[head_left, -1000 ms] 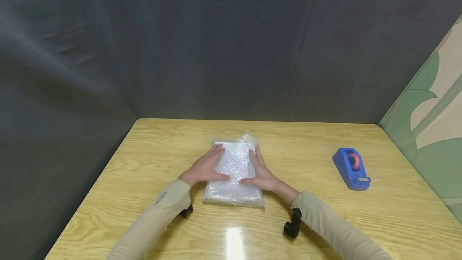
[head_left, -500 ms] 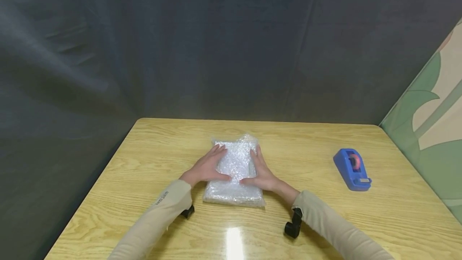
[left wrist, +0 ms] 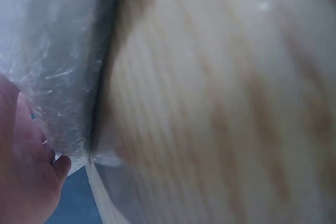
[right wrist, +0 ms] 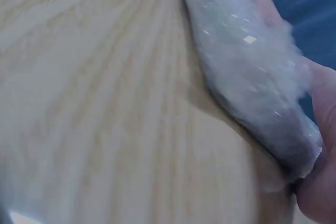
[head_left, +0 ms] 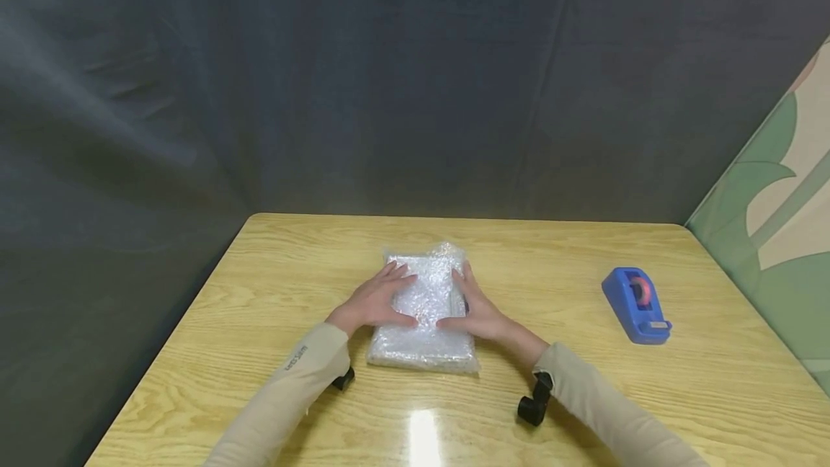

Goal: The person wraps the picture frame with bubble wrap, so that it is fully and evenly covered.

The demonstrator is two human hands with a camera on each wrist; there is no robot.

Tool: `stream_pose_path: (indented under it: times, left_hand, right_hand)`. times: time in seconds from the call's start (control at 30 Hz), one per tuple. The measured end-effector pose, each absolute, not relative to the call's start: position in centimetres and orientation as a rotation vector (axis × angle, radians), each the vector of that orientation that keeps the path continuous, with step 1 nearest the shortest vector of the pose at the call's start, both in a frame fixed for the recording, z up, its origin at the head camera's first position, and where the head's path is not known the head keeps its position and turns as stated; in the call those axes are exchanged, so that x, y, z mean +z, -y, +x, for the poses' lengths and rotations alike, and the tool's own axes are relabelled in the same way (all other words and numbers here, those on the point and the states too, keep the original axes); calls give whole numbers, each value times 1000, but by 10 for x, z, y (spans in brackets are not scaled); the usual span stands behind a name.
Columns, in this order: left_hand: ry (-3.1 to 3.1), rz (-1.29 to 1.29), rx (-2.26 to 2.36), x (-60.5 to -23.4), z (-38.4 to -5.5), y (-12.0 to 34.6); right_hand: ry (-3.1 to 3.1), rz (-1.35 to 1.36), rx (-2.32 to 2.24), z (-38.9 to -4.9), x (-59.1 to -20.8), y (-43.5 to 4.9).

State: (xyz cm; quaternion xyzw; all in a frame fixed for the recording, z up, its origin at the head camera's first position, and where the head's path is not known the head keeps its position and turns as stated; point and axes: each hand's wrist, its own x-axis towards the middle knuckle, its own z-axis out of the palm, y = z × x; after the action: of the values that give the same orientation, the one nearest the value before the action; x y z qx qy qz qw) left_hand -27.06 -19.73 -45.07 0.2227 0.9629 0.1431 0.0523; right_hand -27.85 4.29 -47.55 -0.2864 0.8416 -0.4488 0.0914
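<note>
A flat package in clear bubble wrap [head_left: 424, 294] lies on the wooden table, its wrap bunched up at the far right corner. On its left half rests my left hand [head_left: 376, 301], fingers reaching toward the far edge and thumb pointing inward. My right hand [head_left: 481, 314] lies along the right side, thumb on top and fingers stretched along the edge. The two thumbs point at each other with a small gap between. From the left wrist, the wrap [left wrist: 63, 72] shows beside the hand [left wrist: 31, 166]. The right wrist view has the wrapped edge [right wrist: 247, 66] against the right hand [right wrist: 320, 145].
A blue tape dispenser [head_left: 635, 305] with a pink roll stands on the right of the wooden table [head_left: 259, 323]. A dark curtain [head_left: 402, 85] hangs behind the table, and a patterned panel [head_left: 778, 251] borders it on the right. Both wrists carry black cameras.
The whole head view has shifted slightly. Both hands stay on the package, with the right hand moved a touch toward the right and its thumb drawn back a little.
</note>
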Motion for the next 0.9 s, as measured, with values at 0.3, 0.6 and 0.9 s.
stream_pose_path:
  times: [0.3, 0.6, 0.9]
  left_hand:
    - [-2917, 672, 500, -452, -269, 197]
    - [-2929, 668, 522, -452, -269, 198]
    - [-2920, 673, 561, -451, -268, 198]
  right_hand:
    - [-2416, -911, -1372, -281, -453, -83]
    - [-2591, -916, -1192, -278, -435, -138]
    - [-2815, -786, -1071, -269, -415, -194]
